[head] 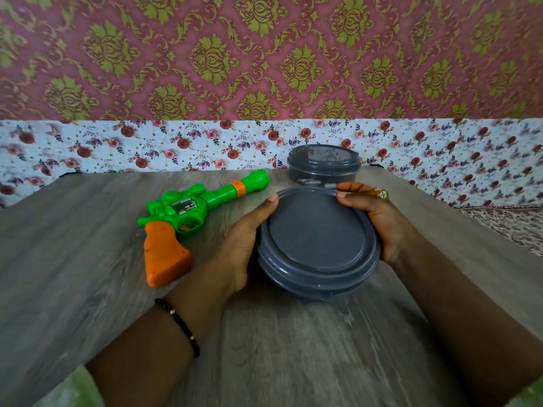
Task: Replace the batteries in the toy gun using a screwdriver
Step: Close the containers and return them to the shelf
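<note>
On the table, left of your hands, the gun lies closed and untouched. Your left hand and right hand clasp a lidded box; the right also pinches the screwdriver. A second box sits behind. No batteries show, so I judge everything remains: unscrewing, swapping, closing.

Two hands, left hand and right hand, grip a lidded grey container on a wooden counter. Left of the container lies a green-and-orange toy gun; behind it, a second grey container.
</note>
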Demonstrator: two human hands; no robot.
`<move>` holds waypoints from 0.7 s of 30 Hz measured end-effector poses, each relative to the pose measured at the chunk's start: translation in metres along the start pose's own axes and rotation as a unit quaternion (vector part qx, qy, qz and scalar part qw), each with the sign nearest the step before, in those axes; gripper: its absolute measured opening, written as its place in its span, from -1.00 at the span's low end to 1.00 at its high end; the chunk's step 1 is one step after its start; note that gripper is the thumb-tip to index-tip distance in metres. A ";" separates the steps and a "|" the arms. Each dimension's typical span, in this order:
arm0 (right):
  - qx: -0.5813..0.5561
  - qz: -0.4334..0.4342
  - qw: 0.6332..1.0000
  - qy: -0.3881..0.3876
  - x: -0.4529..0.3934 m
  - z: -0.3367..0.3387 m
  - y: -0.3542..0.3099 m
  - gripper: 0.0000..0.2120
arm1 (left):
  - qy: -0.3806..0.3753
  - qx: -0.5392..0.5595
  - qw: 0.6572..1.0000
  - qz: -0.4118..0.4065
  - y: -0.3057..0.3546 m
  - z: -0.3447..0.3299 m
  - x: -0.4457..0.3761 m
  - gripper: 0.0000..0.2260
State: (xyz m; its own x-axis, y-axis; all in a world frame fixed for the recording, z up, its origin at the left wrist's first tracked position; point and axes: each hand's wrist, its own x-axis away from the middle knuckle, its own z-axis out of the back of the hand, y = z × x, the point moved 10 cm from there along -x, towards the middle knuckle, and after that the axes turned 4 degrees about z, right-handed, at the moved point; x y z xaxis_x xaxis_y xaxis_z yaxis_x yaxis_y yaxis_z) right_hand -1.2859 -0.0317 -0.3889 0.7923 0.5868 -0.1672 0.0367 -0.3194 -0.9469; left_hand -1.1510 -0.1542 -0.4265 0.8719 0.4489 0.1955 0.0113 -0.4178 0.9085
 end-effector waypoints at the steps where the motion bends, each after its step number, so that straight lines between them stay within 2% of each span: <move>1: -0.004 -0.008 1.000 -0.003 0.000 -0.001 0.003 -0.88 | -0.004 0.001 1.000 0.010 0.000 0.000 0.000 -0.78; 4: 0.033 -0.028 0.999 0.027 -0.003 0.002 0.010 -0.68 | 0.030 0.020 0.999 0.002 0.001 0.011 -0.006 -0.82; 7: 0.102 0.026 0.992 0.073 -0.007 0.016 -0.002 -0.51 | 0.078 0.074 0.994 -0.021 0.001 0.027 -0.013 -0.73; 10: 0.101 0.041 0.986 0.128 -0.006 0.034 -0.008 -0.40 | 0.125 0.138 0.981 -0.055 0.004 0.047 -0.020 -0.67; 13: 0.054 0.044 0.976 0.206 -0.005 0.055 -0.010 -0.51 | 0.152 0.175 0.970 -0.072 0.007 0.058 -0.025 -0.67; 15: 0.005 0.002 0.972 0.235 -0.010 0.066 0.004 -0.63 | 0.160 0.188 0.967 -0.070 0.007 0.059 -0.026 -0.68; 18: -0.039 -0.098 0.969 0.222 -0.021 0.066 0.032 -0.72 | 0.161 0.194 0.965 -0.066 0.006 0.058 -0.028 -0.67; 21: 0.016 -0.150 0.970 0.189 -0.047 0.064 0.041 -0.82 | 0.159 0.188 0.967 -0.068 0.005 0.057 -0.030 -0.65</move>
State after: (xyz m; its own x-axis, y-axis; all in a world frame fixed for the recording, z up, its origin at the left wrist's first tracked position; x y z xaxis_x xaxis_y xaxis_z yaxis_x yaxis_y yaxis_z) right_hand -1.3601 -0.0247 -0.4374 0.9159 0.3337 0.2231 0.2851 -0.1497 -0.9467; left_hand -1.1489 -0.2150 -0.4486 0.6558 0.7153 0.2413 0.3452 -0.5684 0.7468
